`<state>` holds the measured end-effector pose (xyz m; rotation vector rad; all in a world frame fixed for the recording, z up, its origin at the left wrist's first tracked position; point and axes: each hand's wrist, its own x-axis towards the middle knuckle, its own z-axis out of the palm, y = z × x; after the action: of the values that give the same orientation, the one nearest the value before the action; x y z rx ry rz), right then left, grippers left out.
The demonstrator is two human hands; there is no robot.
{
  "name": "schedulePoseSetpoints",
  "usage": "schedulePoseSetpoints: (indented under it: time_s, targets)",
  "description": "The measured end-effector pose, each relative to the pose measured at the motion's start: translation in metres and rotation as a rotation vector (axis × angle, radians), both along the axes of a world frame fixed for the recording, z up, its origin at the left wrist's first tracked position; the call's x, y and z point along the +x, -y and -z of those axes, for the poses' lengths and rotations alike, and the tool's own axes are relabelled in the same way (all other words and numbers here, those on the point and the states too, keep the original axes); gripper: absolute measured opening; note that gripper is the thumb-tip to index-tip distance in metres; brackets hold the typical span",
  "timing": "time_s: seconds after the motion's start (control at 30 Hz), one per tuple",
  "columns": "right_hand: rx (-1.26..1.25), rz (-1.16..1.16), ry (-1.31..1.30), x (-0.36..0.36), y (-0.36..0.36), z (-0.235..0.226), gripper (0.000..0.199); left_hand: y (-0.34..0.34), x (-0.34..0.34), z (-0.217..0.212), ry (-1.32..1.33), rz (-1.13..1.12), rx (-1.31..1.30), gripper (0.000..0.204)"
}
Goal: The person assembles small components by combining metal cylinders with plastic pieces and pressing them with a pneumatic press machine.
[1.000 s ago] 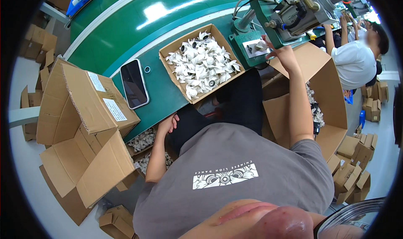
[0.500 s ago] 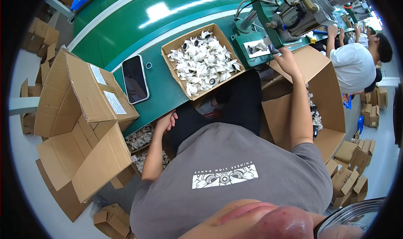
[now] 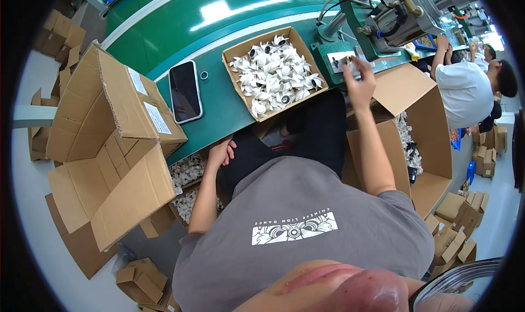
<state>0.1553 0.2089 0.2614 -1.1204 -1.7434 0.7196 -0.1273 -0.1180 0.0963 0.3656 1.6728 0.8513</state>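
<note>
My right hand (image 3: 361, 87) is at the press's base plate (image 3: 322, 60), its thumb and fingers around a small pale bladed fan wheel (image 3: 350, 64), partly hidden and blurred by the fingers. Above it stands the press (image 3: 396, 24) with its metal cylinder. My left hand (image 3: 221, 152) lies on my thigh by the table's edge, fingers curled and nothing visible in them. Between the hands, a shallow cardboard box (image 3: 244, 103) holds many white fan wheels (image 3: 276, 74), some with dark hubs.
A phone (image 3: 185, 91) and a small ring (image 3: 204, 75) lie on the green table (image 3: 216, 115). Open cartons stand left (image 3: 131, 191) and right (image 3: 432, 148); the right one holds more white parts. A co-worker in white (image 3: 465, 87) sits at far right.
My right hand has left the dark lever beside the press and moved onto the fan wheel at its base. My left hand stays on my thigh. The whole view has shifted slightly.
</note>
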Motion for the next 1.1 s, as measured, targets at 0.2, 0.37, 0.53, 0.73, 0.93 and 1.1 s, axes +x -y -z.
schedulePoseSetpoints:
  time_s: [0.2, 0.37, 0.53, 0.73, 0.93, 1.1]
  targets:
    - [0.367, -0.305, 0.066, -0.072, 0.05, -0.055, 0.034, -0.025, 0.03, -0.008, 0.043, 0.054, 0.154, 0.048]
    - [0.476, -0.419, 0.111, -0.082, 0.073, -0.065, 0.036, -0.069, 0.056, -0.035, 0.162, 0.282, 0.38, 0.049]
    - [0.388, -0.593, 0.15, -0.039, 0.125, -0.009, 0.029, -0.088, 0.087, -0.071, 0.615, 0.291, 0.583, 0.053]
    - [-0.207, -0.717, 0.032, -0.017, 0.144, 0.017, 0.021, -0.106, 0.1, -0.076, 0.711, 0.468, 0.623, 0.057]
    - [-0.3, -0.315, -0.112, -0.005, 0.084, -0.006, 0.021, -0.119, 0.099, -0.079, 0.731, 0.456, 0.634, 0.056]
    - [-0.102, -0.087, 0.029, 0.007, -0.012, -0.016, 0.025, -0.115, 0.1, -0.056, 0.568, 0.43, 0.507, 0.05]
